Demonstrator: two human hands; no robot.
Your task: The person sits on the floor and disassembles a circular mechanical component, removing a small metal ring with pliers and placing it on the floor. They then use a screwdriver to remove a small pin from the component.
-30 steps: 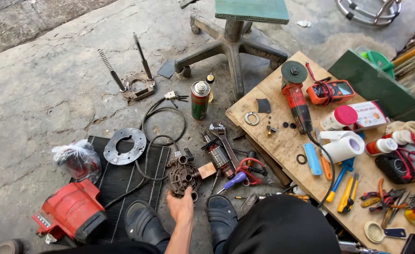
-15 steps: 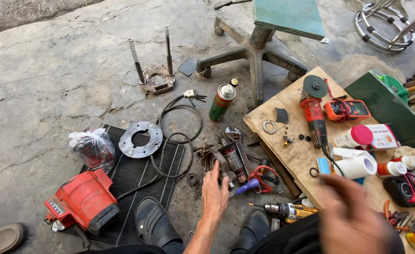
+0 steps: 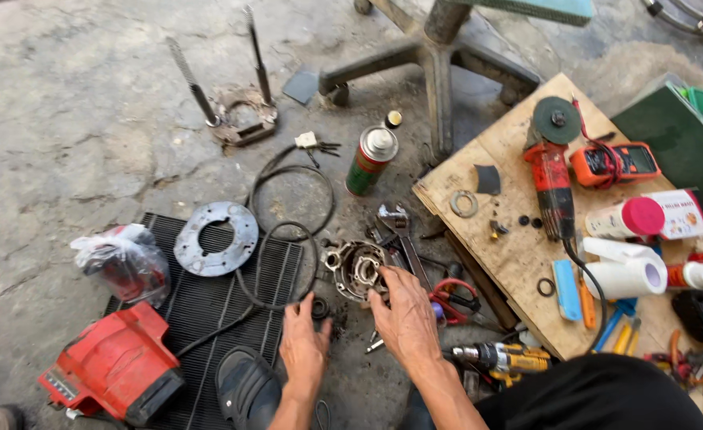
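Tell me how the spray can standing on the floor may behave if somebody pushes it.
The spray can stands upright, tall and narrow on rough concrete, so it would probably tip rather than slide. Being round, it would likely roll once down. It looks like metal, probably stiff.

Head view, steeply downward, close overhead.

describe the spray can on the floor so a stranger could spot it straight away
Start at the swivel chair base at the top. Just below its left leg, the spray can lies on the concrete floor. It alone is a green cylinder with a silver top.
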